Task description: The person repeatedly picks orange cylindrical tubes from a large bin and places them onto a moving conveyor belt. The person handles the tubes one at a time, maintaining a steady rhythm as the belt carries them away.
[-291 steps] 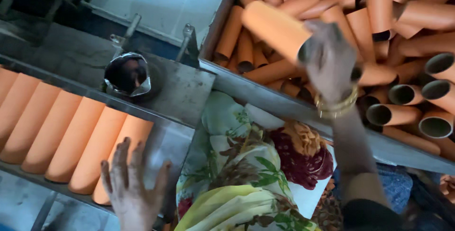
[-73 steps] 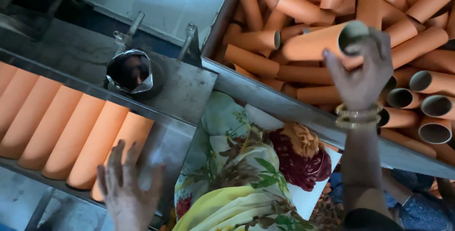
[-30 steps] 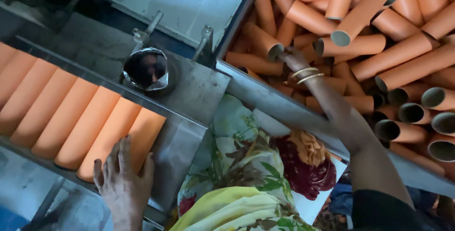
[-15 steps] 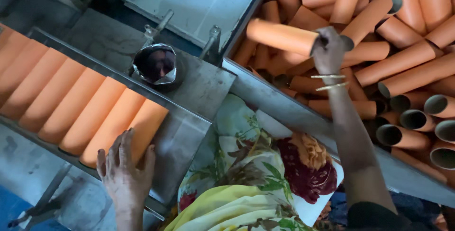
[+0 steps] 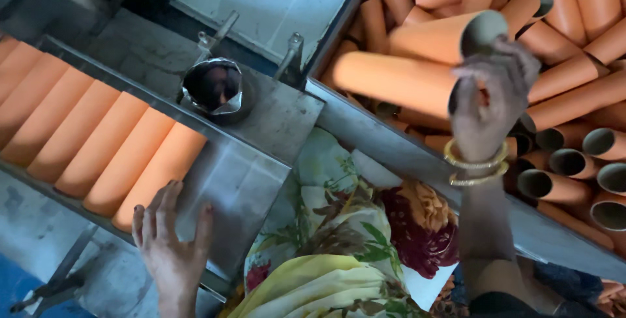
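Gripping one long orange cardboard tube [image 5: 398, 83], the right hand [image 5: 486, 106] holds it above the far-right bin of tubes [image 5: 574, 44]. The left hand [image 5: 171, 240], fingers spread, rests flat on the grey metal tray [image 5: 235, 187] beside the near-left row of tubes [image 5: 85, 135].

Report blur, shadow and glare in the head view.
Head view: right hand and its orange tube smeared by motion blur; left hand on the metal tray fairly sharp; bin of tubes dim at right; no strong glare.

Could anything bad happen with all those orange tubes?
Maybe. The right hand grips two orange tubes only by their ends, so one might slip and drop back into the bin. The left hand rests at the end of the tube row on the metal tray, so a tube set down there could bump its fingers.
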